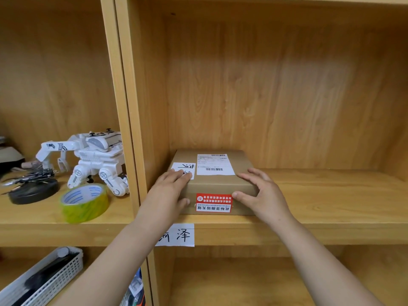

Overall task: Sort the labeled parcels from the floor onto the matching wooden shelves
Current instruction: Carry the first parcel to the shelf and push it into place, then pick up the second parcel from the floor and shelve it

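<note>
A flat brown cardboard parcel [215,183] lies on the wooden shelf [320,195], pushed into its left corner. It bears a white shipping label, a small handwritten white label and a red sticker on its front face. My left hand [170,191] grips the parcel's front left corner, fingers on top over the handwritten label, thumb on the front face. My right hand [258,191] holds the front right corner the same way. A white handwritten paper label [180,235] is stuck on the shelf's front edge, partly hidden by my left forearm.
The left compartment holds a white toy robot [92,157], a roll of yellowish tape [85,203] and a black round object [33,191] with dark tools on it. Below it stands a white mesh basket [44,281]. The right part of the parcel's shelf is bare wood.
</note>
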`<state>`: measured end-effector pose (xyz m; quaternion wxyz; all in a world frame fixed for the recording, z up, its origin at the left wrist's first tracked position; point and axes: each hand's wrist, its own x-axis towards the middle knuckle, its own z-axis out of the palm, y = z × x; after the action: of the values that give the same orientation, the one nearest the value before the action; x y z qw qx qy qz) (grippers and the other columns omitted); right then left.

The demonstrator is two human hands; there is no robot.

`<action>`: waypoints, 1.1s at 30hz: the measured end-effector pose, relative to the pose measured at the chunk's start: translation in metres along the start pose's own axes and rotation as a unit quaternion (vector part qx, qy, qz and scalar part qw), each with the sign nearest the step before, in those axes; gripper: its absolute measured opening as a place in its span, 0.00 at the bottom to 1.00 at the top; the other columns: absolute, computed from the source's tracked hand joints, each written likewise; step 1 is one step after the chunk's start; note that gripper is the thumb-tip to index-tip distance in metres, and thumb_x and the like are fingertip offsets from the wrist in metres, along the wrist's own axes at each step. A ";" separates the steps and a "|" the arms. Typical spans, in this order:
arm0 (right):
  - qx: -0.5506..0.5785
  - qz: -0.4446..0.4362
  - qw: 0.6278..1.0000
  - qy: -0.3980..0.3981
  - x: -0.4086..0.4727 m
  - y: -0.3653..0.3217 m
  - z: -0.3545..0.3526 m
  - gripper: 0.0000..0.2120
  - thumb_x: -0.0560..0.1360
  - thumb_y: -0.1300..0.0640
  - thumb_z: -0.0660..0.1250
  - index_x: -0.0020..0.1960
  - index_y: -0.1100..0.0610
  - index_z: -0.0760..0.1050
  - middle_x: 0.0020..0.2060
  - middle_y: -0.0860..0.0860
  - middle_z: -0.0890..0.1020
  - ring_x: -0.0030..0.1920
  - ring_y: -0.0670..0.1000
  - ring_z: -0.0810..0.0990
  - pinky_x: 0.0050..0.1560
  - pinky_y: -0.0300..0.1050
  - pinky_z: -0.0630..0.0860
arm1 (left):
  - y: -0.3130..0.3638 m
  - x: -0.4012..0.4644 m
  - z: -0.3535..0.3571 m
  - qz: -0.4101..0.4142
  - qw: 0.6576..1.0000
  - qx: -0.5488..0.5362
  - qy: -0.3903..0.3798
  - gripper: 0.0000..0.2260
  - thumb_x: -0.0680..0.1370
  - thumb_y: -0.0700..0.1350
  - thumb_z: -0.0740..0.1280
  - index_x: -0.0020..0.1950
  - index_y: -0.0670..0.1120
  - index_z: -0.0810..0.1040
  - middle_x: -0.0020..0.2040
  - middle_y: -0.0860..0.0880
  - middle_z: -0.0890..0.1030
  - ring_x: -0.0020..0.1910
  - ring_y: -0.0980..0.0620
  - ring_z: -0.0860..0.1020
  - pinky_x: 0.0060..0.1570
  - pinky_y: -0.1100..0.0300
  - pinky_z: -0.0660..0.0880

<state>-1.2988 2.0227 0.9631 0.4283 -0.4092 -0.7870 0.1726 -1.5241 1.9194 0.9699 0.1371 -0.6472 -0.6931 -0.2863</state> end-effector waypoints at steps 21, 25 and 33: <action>-0.149 -0.052 0.973 0.167 -0.102 -0.023 0.016 0.19 0.67 0.59 0.71 0.57 0.52 0.78 0.62 0.53 0.75 0.63 0.55 0.71 0.62 0.56 0.70 | 0.042 -0.075 0.027 0.108 0.981 -0.126 0.102 0.13 0.72 0.46 0.64 0.55 0.51 0.79 0.54 0.54 0.80 0.56 0.55 0.71 0.52 0.58 0.71; -0.191 -0.011 0.971 0.143 -0.127 -0.013 0.009 0.15 0.66 0.59 0.68 0.53 0.53 0.80 0.62 0.53 0.76 0.61 0.55 0.72 0.60 0.53 0.70 | 0.059 -0.077 0.050 0.096 0.973 -0.196 0.070 0.12 0.70 0.45 0.66 0.54 0.51 0.80 0.53 0.54 0.80 0.55 0.56 0.71 0.52 0.61 0.70; -0.251 0.080 0.954 0.143 -0.186 0.010 -0.038 0.15 0.70 0.59 0.69 0.56 0.52 0.78 0.62 0.53 0.75 0.63 0.54 0.70 0.62 0.53 0.68 | 0.122 -0.092 0.083 0.140 0.957 -0.256 0.013 0.12 0.71 0.44 0.66 0.53 0.49 0.81 0.52 0.51 0.81 0.54 0.54 0.72 0.49 0.58 0.72</action>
<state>-1.2080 1.8782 0.8796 0.4043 -0.5853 -0.7005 -0.0575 -1.3790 1.8909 0.8789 0.0150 -0.7472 -0.4975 -0.4403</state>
